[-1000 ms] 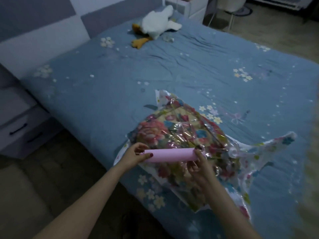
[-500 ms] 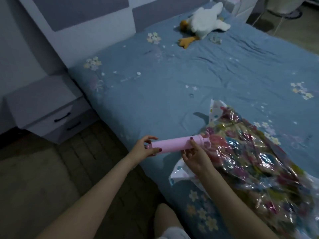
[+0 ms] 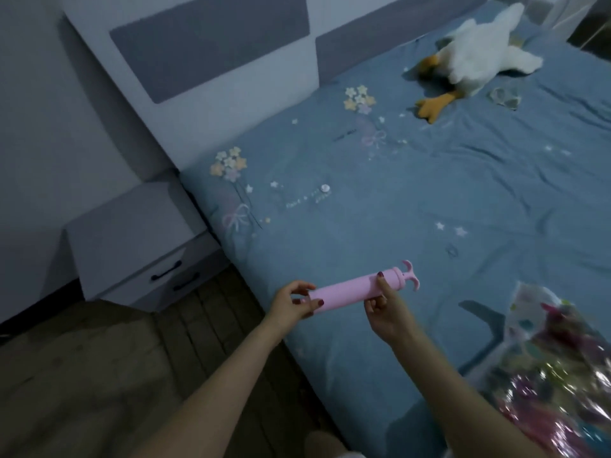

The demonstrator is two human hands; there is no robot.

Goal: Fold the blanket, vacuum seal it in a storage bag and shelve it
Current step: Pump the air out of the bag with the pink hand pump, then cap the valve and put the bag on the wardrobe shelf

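1. Pink hand pump (image 3: 355, 288) held in air over the near edge of the bed (image 3: 429, 200), lying approx horizontal, handle end w/ T-grip pointing to 2 o'clock.
2. Left hand (image 3: 292, 305) grips the pump's plain end: thumb & fingers curled round the tube, clamped on it.
3. Right hand (image 3: 385, 310) grips the tube just short of the collar at the handle end, fingers wrapped from below, one fingertip on top; clamped on it too.
4. Both forearms come in from 6 o'clock, bare.
5. Storage bag (image 3: 558, 368) w/ the floral blanket (image 3: 562, 404) inside lies on the bed at 4 o'clock of the hands, near the frame's right-bottom corner; clear plastic, shiny, blurred. Part cut off by frame edge. Well apart from the pump.
6. Whether bag is sealed: can't tell.
7. Small round white cap-like piece (image 3: 325, 187) on the sheet at 12 o'clock of the pump; too small to ID.
8. White plush goose (image 3: 476, 57) w/ orange feet lies at 1 o'clock, far end of bed, next to the headboard (image 3: 205, 51).
9. Grey nightstand (image 3: 132, 239) w/ two drawers at 10 o'clock of the hands, touching the bed side.
10. Wood floor (image 3: 99, 375) at 8 o'clock. Dim light throughout.
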